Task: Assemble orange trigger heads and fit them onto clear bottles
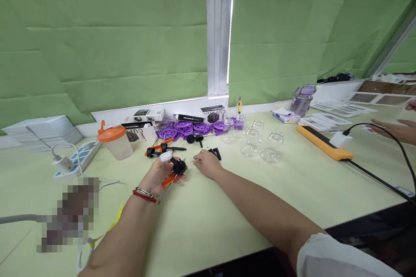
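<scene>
My left hand (159, 175) is closed around a black round part with a stem (178, 166). It also holds an orange piece (169, 181), and a thin metal rod (165, 194) like a screwdriver shaft sticks out below. White wrapping (167, 156) appears to cover the thumb. Just to the right, my right hand (207, 164) is low over the table, its fingertips pinching a small shiny metal piece (195, 161), too small to name surely. Small black parts (214, 153) lie beyond that hand. Orange and black pieces (162, 149) rest behind my left hand.
Purple wheel-shaped parts (185, 129) are piled by cup holder boxes (143, 132). Clear glass vessels (250, 147) stand to the right, before an orange power strip (320, 142). An orange-lidded cup (115, 140) and white power strip (78, 160) are left. Another person's hand (394, 129) is far right.
</scene>
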`<state>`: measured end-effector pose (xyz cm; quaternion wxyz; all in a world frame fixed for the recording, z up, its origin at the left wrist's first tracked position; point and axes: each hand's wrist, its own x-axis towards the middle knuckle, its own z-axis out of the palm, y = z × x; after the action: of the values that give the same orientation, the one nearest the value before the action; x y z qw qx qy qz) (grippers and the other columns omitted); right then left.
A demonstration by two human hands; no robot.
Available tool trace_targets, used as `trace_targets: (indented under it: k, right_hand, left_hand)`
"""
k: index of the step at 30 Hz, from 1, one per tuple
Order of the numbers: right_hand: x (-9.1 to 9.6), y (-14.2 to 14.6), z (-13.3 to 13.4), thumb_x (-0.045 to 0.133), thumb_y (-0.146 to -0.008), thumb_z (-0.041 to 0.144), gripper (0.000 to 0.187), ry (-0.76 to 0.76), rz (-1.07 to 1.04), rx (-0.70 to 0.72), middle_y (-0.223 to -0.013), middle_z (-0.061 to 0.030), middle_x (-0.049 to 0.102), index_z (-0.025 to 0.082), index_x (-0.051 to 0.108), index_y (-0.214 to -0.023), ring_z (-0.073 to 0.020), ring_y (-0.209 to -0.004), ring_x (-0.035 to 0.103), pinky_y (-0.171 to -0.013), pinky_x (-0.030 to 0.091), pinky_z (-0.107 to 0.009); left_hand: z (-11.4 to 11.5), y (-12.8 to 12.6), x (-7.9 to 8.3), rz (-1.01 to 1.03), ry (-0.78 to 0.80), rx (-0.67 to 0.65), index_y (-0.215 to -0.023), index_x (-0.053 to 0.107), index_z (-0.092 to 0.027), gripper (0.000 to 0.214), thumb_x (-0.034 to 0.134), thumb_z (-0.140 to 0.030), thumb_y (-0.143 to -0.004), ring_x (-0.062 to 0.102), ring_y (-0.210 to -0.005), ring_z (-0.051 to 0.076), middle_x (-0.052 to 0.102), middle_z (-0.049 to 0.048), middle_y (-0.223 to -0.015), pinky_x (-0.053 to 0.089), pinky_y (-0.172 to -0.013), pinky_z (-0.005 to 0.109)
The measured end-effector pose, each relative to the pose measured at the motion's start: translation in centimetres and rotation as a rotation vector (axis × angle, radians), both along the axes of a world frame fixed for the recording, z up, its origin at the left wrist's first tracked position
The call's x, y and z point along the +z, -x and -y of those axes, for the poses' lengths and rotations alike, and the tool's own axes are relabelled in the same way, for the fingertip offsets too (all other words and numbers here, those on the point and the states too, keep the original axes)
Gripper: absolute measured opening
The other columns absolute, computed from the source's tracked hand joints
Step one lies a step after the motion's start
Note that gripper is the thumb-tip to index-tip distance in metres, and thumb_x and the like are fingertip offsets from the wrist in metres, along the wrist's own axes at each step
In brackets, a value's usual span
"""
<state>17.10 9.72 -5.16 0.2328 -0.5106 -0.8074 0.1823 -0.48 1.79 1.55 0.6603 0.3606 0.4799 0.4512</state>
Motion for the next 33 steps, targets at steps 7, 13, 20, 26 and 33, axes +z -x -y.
trace_targets:
  k: [7,13,20,26,33]
  right_hand:
    - [0.1,0.2,-0.5,0.059,-0.084,0.026,0.018,-0.024,-0.015,0.048,-0.099,-0.0045,0.068,0.022,0.076,-0.087,-0.0171,-0.088,0.061,-0.075,0.04,-0.025]
    - [0.0,0.1,-0.4,0.058,-0.084,0.025,0.02,-0.047,0.001,0.039,-0.102,-0.0069,0.066,0.021,0.074,-0.095,-0.0178,-0.087,0.061,-0.075,0.04,-0.026]
    - [0.1,0.1,-0.5,0.056,-0.084,0.024,0.019,-0.018,-0.019,0.073,-0.101,-0.0044,0.066,0.023,0.075,-0.085,-0.0177,-0.091,0.06,-0.078,0.04,-0.026]
    - [0.4,0.0,-0.4,0.06,-0.079,0.018,0.01,0.033,-0.057,0.029,-0.095,-0.008,0.066,0.017,0.069,-0.078,-0.0177,-0.082,0.059,-0.071,0.04,-0.027]
    - [1.5,-1.2,0.8,0.057,-0.079,0.019,0.013,0.203,-0.446,0.122,-0.076,-0.0011,0.064,0.016,0.063,-0.09,-0.0097,-0.062,0.055,-0.057,0.043,-0.022]
  left_hand:
    - [0.0,-0.2,-0.5,-0.005,0.056,-0.109,-0.093,0.051,-0.017,0.041,0.054,-0.053,-0.075,0.067,-0.057,0.026,0.068,0.0104,-0.075,0.045,-0.045,0.03]
    - [0.0,-0.4,-0.6,-0.034,0.114,-0.146,-0.093,0.051,-0.017,0.043,0.057,-0.055,-0.073,0.067,-0.054,0.027,0.066,0.0076,-0.069,0.045,-0.043,0.03]
    - [-0.3,-0.3,-0.8,-0.025,0.152,-0.143,-0.098,0.052,-0.016,0.048,0.056,-0.056,-0.072,0.067,-0.055,0.027,0.067,0.008,-0.071,0.047,-0.044,0.031]
    - [-0.1,-0.6,-0.5,-0.016,0.166,-0.141,-0.095,0.053,-0.016,0.048,0.056,-0.057,-0.071,0.066,-0.055,0.027,0.067,0.0091,-0.074,0.048,-0.044,0.032]
    - [0.2,-1.3,-0.6,-0.033,0.137,-0.177,-0.091,0.054,-0.016,0.044,0.057,-0.055,-0.072,0.066,-0.053,0.027,0.067,0.0095,-0.072,0.046,-0.044,0.032]
